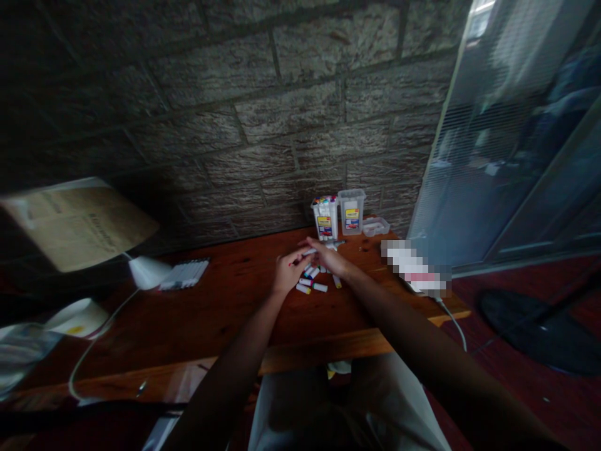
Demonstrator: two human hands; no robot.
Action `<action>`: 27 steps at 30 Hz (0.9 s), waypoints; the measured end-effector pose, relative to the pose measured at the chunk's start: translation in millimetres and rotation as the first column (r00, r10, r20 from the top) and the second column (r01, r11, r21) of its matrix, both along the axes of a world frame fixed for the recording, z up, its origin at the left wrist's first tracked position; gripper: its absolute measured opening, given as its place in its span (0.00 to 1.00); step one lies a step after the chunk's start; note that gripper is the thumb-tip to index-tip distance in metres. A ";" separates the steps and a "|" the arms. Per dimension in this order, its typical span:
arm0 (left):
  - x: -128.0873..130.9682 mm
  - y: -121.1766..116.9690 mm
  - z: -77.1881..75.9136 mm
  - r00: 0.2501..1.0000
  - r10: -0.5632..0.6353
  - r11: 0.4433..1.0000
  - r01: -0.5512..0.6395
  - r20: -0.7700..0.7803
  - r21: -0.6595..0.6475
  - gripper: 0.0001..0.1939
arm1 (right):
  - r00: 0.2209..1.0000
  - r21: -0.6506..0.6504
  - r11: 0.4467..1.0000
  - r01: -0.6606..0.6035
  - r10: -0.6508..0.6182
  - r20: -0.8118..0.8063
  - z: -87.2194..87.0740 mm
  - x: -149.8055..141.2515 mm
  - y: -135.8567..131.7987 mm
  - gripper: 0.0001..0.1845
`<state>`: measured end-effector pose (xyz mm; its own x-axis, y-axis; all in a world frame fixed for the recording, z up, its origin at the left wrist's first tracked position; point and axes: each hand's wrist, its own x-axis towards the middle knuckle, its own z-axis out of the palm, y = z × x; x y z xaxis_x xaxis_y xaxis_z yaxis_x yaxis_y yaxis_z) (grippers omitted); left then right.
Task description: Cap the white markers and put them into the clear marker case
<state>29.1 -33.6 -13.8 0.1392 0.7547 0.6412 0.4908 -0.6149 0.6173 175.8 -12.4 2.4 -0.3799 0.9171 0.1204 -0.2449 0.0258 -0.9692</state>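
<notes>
My left hand [287, 272] is closed around a white marker [310, 252], and a small red end shows by its fingers. My right hand [328, 257] meets it from the other side, with its fingers bent over the same marker; their exact grip is too small to make out. Just below and between the hands lie several short white pieces like marker caps [320, 287] with coloured ends. A grey-tipped marker [336, 243] lies beyond my right hand. Behind stands a clear box packed with markers [325, 219], and beside it another clear box [352, 213] with a yellow label.
A shallow clear lid [375, 226] sits right of the boxes. A row of white markers [185, 274] lies left, near a lamp [84, 222] and a paper bowl [77, 318]. At the wooden table's [188, 326] right end is a white, partly blurred-out object [413, 266] with a cable.
</notes>
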 end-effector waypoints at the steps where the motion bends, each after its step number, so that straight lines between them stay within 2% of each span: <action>1: 0.2 0.4 -0.8 1.000 0.004 1.000 -0.004 0.005 0.000 0.17 | 0.999 0.004 0.999 0.036 -0.036 0.024 1.0 0.1 -1.1 0.19; 4: 0.7 1.6 -2.8 1.000 0.010 1.000 -0.010 0.019 0.003 0.17 | 0.988 0.028 0.994 0.108 -0.110 0.105 4.4 1.7 -4.8 0.19; 11: 0.2 0.7 -2.0 1.000 0.013 1.000 -0.013 0.019 0.004 0.14 | 0.987 0.172 0.985 0.021 -0.048 0.151 2.7 5.0 -3.2 0.20; 16: -0.5 0.3 -1.3 1.000 0.018 0.999 -0.018 -0.005 0.036 0.13 | 0.990 0.163 0.987 0.007 -0.030 0.140 0.3 4.6 -1.6 0.18; 22: 0.7 2.0 -4.2 0.999 0.037 0.997 -0.037 -0.008 0.072 0.12 | 0.978 0.126 0.986 0.108 -0.128 0.163 2.5 0.7 -6.1 0.14; 27: 1.9 1.8 -3.3 0.999 0.036 0.996 -0.036 0.009 0.081 0.12 | 0.980 0.179 0.972 0.150 -0.169 0.101 2.7 -2.5 -6.3 0.12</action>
